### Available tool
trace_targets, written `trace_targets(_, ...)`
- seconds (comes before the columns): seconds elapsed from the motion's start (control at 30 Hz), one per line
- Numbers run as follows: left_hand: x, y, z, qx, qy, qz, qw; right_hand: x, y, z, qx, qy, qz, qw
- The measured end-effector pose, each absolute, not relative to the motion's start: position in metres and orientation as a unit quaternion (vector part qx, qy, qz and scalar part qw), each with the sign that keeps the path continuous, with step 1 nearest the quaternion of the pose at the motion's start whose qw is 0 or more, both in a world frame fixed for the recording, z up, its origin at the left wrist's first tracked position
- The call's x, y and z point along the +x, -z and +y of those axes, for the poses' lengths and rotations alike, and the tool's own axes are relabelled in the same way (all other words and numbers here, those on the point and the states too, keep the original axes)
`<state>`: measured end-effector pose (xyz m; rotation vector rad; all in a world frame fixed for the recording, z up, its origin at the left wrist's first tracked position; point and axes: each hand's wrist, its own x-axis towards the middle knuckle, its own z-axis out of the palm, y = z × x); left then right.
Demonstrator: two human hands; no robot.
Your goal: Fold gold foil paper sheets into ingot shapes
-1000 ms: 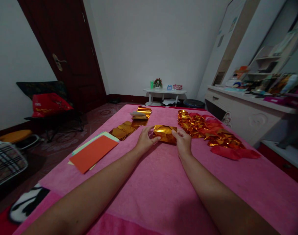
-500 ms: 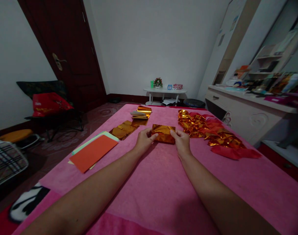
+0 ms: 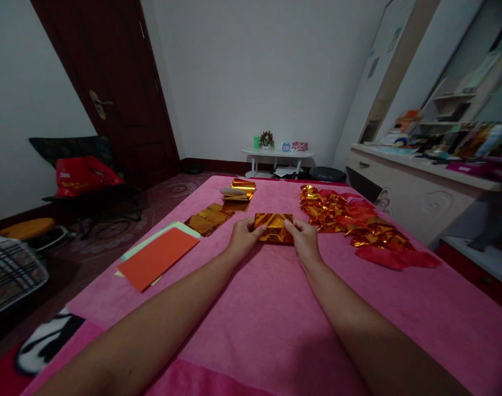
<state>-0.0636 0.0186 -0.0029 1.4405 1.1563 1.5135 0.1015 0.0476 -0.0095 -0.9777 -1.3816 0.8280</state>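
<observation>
- Holding gold foil piece (image 3: pixel 273 227) by its two short ends, between left hand (image 3: pixel 241 237) and right hand (image 3: pixel 304 238), over the middle of pink cloth (image 3: pixel 259 313); unable to tell contact of the lower edge with the cloth.
- Reaching forward with left forearm (image 3: pixel 160 316) from the lower left of the view, angled inward.
- Reaching forward with right forearm (image 3: pixel 358 313) from the lower right, angled inward likewise, forming an inverted V with the foil at its tip.
- Pinching the left end with the thumb pointing inward across the near face and the other fingers (image 3: pixel 245 221) curled around behind, partly hidden.
- Pinching the right end with the thumb tip laid on the near face close to the upper corner, and the other fingers folded behind, mostly hidden.
- Closing down to the thickness of the foil on both sides.
- Presenting the broad, creased face of the foil toward the viewer, with its long edges running left to right.
- Showing, left of the left hand, folded gold foil stack (image 3: pixel 209 219); nearer, orange paper (image 3: pixel 158 258) atop pale sheets (image 3: pixel 188 229).
- Showing, beyond the right hand, crumpled gold foil (image 3: pixel 321 208) and, farther right, red piece (image 3: pixel 380 257).
</observation>
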Motion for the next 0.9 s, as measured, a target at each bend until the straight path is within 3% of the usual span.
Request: trace_targets(0.9,-0.0671,0.0006,0.0179,0.550,-0.617,0.444,0.347,0.0993,0.0079,0.0441,-0.392,-0.380,-0.620,0.563)
